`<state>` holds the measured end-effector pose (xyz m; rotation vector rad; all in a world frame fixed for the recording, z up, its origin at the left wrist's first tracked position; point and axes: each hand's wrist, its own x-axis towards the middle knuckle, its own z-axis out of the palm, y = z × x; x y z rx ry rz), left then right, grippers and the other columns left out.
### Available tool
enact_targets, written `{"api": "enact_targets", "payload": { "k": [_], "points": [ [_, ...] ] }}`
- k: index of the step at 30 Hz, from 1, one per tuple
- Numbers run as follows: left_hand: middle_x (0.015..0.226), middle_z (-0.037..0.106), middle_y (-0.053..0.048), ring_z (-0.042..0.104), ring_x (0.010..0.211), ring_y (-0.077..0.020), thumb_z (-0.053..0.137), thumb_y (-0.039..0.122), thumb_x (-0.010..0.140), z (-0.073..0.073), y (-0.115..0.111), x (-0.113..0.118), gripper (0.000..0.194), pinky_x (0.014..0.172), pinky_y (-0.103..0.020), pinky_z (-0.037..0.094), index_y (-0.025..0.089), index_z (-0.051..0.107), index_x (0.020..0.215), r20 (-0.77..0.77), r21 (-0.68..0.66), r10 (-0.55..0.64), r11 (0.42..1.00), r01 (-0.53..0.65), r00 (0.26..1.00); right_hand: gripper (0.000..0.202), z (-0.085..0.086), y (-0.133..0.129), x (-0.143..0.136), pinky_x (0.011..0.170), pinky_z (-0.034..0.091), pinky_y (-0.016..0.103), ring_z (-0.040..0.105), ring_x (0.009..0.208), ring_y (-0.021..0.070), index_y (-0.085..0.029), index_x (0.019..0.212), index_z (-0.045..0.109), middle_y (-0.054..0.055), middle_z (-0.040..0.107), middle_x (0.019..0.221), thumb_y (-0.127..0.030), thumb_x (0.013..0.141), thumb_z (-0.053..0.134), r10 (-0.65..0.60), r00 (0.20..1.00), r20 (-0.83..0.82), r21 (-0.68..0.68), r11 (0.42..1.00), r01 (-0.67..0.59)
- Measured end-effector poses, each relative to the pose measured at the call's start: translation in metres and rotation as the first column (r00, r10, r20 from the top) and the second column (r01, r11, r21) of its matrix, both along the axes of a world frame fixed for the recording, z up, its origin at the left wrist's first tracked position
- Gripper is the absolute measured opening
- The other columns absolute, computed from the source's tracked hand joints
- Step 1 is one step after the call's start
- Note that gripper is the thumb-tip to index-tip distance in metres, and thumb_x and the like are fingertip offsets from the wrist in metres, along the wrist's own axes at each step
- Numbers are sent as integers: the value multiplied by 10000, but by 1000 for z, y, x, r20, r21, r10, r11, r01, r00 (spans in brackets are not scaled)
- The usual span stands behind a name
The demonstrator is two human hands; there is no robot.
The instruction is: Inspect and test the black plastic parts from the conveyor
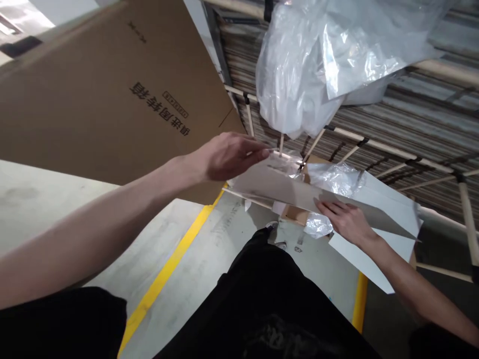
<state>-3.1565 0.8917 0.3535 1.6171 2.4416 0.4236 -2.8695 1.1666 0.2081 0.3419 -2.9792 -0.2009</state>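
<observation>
My left hand (230, 155) reaches forward with fingers pinched on the far upper edge of a white cardboard flap (277, 187) of an open box. My right hand (346, 219) lies flat, fingers spread, pressing on the near white flap (389, 212). Between the flaps, clear plastic wrap (333, 179) and a brown cardboard inner part (295, 215) show inside the box. What the plastic covers is hidden.
A big brown carton (112, 89) with printed characters leans at the left. A large bundle of clear plastic bags (318, 65) hangs over a rack of pale rods (392, 149) and ribbed shelving. Yellow floor lines (168, 269) cross grey concrete. My dark trousers (269, 299) fill the bottom.
</observation>
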Motion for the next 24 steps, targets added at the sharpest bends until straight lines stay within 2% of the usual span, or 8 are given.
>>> {"api": "enact_targets", "payload": {
  "k": [3, 6, 8, 10, 14, 19, 22, 24],
  "points": [
    [1484, 664, -91, 740, 1019, -282, 295, 520, 1085, -17, -14, 26, 560, 758, -429, 544, 290, 712, 1380, -123, -28, -26, 999, 23, 992, 444, -1, -14, -12, 612, 504, 295, 759, 885, 214, -181, 1352, 674, 75, 820, 1129, -64, 988, 449, -90, 991, 101, -125, 987, 102],
    [1514, 639, -99, 739, 814, -241, 343, 537, 1088, -38, -29, 44, 512, 596, -370, 468, 346, 673, 1429, -208, -43, 49, 997, -60, 977, 416, -6, -28, -10, 590, 482, 282, 734, 751, 194, -176, 1325, 679, 63, 816, 950, -114, 1004, 423, -215, 966, 147, -238, 940, 245],
    [1523, 628, -99, 736, 818, -234, 339, 531, 1094, -47, -40, 41, 503, 585, -365, 448, 356, 667, 1433, -221, -18, 139, 989, -147, 965, 429, -11, -34, -1, 595, 497, 291, 741, 765, 202, -169, 1344, 669, 69, 810, 935, -112, 1001, 417, -242, 963, 119, -266, 927, 265],
    [1506, 634, -109, 733, 886, -250, 319, 548, 1095, -47, -46, 28, 530, 622, -382, 449, 339, 666, 1436, -244, 42, 260, 965, -258, 934, 446, -16, -38, 11, 627, 539, 302, 763, 874, 215, -171, 1384, 642, 87, 814, 1047, -105, 1004, 419, -242, 968, 62, -288, 924, 250],
    [1417, 666, -101, 689, 989, -267, 272, 609, 1085, -24, -36, -3, 600, 761, -413, 449, 309, 653, 1439, -264, 157, 398, 916, -368, 879, 472, -17, -42, 31, 710, 613, 314, 774, 920, 213, -179, 1444, 599, 88, 807, 1127, -113, 1006, 435, -309, 947, -85, -364, 895, 259],
    [1228, 705, -120, 626, 1014, -277, 193, 627, 1088, 27, 13, 0, 683, 871, -430, 430, 236, 713, 1294, -280, 170, 258, 961, -216, 925, 583, -3, -45, 43, 741, 629, 317, 779, 963, 235, -201, 1572, 486, 98, 802, 1133, -94, 1000, 448, -346, 912, -219, -279, 918, 281],
    [996, 713, -112, 605, 922, -253, 278, 562, 1092, 56, 34, 6, 615, 890, -419, 423, 178, 757, 1109, -235, 164, 219, 969, -184, 947, 662, 7, -41, 57, 819, 636, 333, 771, 1054, 251, -211, 1635, 400, 111, 780, 1253, -77, 990, 474, -338, 886, -317, -210, 936, 282],
    [937, 721, -89, 591, 860, -210, 346, 493, 1080, 71, 40, 5, 539, 873, -376, 436, 153, 765, 1074, -137, 205, 193, 965, -163, 972, 693, 12, -37, 69, 883, 635, 345, 764, 1102, 254, -214, 1654, 371, 111, 764, 1306, -70, 985, 476, -332, 871, -364, -193, 941, 278]
  ]
}}
